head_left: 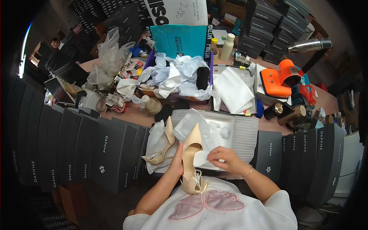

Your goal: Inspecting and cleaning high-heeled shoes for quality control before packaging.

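Observation:
A beige pointed-toe shoe (193, 140) with a beaded ankle strap rests upright against my body, toe pointing away. My left hand (177, 160) is closed around its left side. At the shoe's opening, my right hand (227, 160) pinches a thin white piece (200, 158), maybe paper or cloth; its kind is unclear. The matching beige shoe (165, 143) lies on its side on white tissue paper (154, 134), left of my left hand. Beyond my hands is an open shoebox (226, 115) holding white tissue and a small crumpled wad (224, 132).
Dark shoeboxes stand in rows at the left (111, 153) and right (306, 161). Behind the open box are a purple-edged bin (210, 73) of crumpled wrapping, a tray (254, 96) with white sheets, and an orange device (276, 82). Several bottles (227, 48) stand farther back.

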`<state>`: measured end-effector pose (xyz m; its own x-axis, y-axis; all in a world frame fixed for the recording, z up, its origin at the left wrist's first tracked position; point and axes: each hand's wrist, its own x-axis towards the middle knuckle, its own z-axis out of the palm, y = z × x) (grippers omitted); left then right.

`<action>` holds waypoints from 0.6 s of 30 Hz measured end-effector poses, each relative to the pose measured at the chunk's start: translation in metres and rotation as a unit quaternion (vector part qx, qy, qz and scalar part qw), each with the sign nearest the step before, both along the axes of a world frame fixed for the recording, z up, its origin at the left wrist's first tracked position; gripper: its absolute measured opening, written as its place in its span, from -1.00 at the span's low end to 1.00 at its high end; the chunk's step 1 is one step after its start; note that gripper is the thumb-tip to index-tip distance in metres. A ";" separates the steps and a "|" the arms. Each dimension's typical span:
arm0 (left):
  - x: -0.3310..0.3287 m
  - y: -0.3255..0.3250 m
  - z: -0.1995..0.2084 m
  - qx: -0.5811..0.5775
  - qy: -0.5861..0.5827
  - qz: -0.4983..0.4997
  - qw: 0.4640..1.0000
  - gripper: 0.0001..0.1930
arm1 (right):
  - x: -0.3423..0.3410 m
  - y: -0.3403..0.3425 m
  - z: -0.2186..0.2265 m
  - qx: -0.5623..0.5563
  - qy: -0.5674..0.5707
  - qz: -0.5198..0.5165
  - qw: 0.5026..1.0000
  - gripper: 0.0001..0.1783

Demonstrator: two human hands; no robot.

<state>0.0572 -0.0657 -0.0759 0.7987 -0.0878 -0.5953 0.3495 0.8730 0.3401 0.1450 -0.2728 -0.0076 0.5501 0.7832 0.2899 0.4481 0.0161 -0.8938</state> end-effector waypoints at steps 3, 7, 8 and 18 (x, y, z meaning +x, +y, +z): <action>-0.016 -0.016 -0.003 -0.036 -0.007 -0.038 0.999 -0.29 | -0.035 0.009 -0.028 -0.106 -0.181 -0.013 0.978 -0.76; -0.028 -0.024 0.016 0.024 0.022 -0.088 0.996 -0.42 | -0.019 0.020 -0.051 -0.151 -0.123 -0.077 0.978 -0.76; -0.032 -0.017 0.006 0.013 0.028 -0.078 0.997 -0.49 | -0.005 0.021 -0.044 -0.153 -0.008 -0.029 0.988 -0.75; -0.028 -0.009 0.013 0.051 0.063 -0.067 0.994 -0.51 | 0.119 0.013 -0.173 -0.220 -0.177 -0.266 0.922 -0.68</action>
<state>0.0291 -0.0742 -0.0628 0.7021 -0.1211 -0.7017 0.5053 0.7791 0.3711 0.2637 -0.2600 -0.1803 0.8222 0.5144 0.2439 0.5526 -0.6184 -0.5587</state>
